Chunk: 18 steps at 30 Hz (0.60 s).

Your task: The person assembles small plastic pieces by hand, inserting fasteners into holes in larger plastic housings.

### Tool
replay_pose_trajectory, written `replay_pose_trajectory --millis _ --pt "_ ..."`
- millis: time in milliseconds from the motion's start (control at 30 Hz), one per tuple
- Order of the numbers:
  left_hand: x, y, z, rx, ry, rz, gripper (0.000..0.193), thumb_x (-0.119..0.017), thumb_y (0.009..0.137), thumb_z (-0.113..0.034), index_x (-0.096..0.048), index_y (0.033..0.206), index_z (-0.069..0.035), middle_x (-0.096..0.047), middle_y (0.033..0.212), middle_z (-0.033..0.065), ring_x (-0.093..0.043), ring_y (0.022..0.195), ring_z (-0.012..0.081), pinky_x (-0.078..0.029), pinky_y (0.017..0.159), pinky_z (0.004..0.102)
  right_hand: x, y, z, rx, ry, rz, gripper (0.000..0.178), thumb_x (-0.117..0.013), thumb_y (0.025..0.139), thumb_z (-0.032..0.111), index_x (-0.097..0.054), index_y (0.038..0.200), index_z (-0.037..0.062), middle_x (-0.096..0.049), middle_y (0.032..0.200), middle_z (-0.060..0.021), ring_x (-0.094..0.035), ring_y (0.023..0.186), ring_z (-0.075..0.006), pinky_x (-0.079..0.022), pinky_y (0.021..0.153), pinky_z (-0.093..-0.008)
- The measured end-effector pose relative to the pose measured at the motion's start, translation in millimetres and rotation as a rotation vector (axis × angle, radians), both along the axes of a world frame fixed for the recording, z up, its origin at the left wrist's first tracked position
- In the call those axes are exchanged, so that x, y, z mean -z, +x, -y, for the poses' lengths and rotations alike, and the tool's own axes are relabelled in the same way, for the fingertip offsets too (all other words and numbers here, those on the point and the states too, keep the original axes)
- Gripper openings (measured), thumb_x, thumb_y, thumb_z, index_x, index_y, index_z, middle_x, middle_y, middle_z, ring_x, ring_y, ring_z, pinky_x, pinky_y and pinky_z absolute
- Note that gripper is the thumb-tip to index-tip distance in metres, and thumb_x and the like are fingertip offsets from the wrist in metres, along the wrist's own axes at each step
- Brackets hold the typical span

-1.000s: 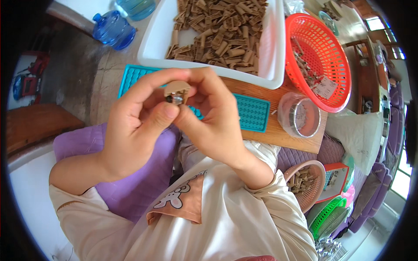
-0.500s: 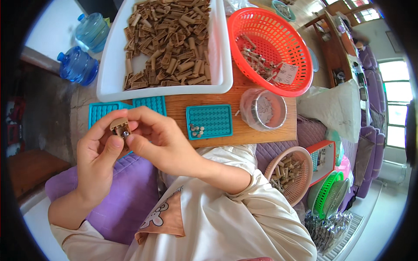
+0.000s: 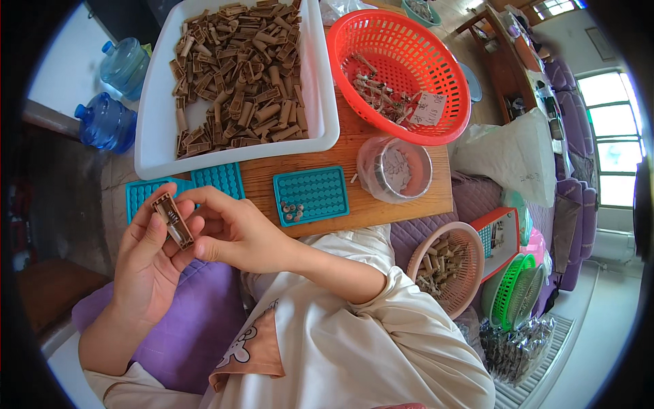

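Note:
My left hand point(image 3: 141, 269) grips an open brown plastic casing point(image 3: 167, 208) in front of my chest, thumb on one long side and fingers behind. The casing is tilted, its hollow side facing up, and a small metal coil spring point(image 3: 172, 217) shows inside. At the lower end, my right hand point(image 3: 245, 238) has its thumb and curled fingers against the casing. Part of its grip is hidden. Beyond my hands lie teal trays with round hollows; the nearest to the right, a teal tray point(image 3: 317, 194), carries several small round metal pieces point(image 3: 291, 212) in one corner.
A white tub point(image 3: 327, 102) heaped with brown casings stands at the back. Right of it are a red basket point(image 3: 436, 61) with small parts and a plastic-lined round container point(image 3: 371, 174) on the wooden table point(image 3: 422, 201). A pink basket point(image 3: 475, 273) holds more brown pieces.
The casing has turned from end-on to lengthwise, so its hollow and spring now show. My right fingers have shifted from its top to its lower end. The whole view has moved slightly.

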<state>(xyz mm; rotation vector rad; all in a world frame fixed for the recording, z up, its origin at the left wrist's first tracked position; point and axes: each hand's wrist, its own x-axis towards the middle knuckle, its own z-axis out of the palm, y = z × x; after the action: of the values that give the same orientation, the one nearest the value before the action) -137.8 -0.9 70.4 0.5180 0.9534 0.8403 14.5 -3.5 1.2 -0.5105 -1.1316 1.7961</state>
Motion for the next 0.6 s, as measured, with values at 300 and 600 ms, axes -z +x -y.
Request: replay_pose_trajectory --millis 300,600 --pt "0.0 0.4 -0.1 -0.034 -0.063 0.059 0.034 -0.043 0.085 -0.018 -0.037 0.118 -0.010 -0.052 0.105 0.0080 -0.054 0.095 0.0194 -0.050 0.075 0.0307 -1.8 5.7 -3.3 -0.018 0.010 0.041 0.061 -0.067 0.068 0.026 -0.036 0.114 0.0005 -0.054 0.092 -0.0066 -0.051 0.084 -0.0102 -0.045 0.073 -0.0256" --pt "-4.3 6.6 6.0 0.094 0.165 -0.239 0.036 -0.049 0.083 -0.020 -0.039 0.114 -0.004 -0.053 0.098 0.0076 -0.054 0.089 0.0160 -0.048 0.075 0.0289 -11.5 1.1 2.3 0.140 0.021 0.021 0.037 -0.058 0.077 0.012 -0.041 0.107 -0.0012 -0.051 0.090 -0.0042 -0.050 0.082 -0.0091 -0.045 0.072 -0.0241"
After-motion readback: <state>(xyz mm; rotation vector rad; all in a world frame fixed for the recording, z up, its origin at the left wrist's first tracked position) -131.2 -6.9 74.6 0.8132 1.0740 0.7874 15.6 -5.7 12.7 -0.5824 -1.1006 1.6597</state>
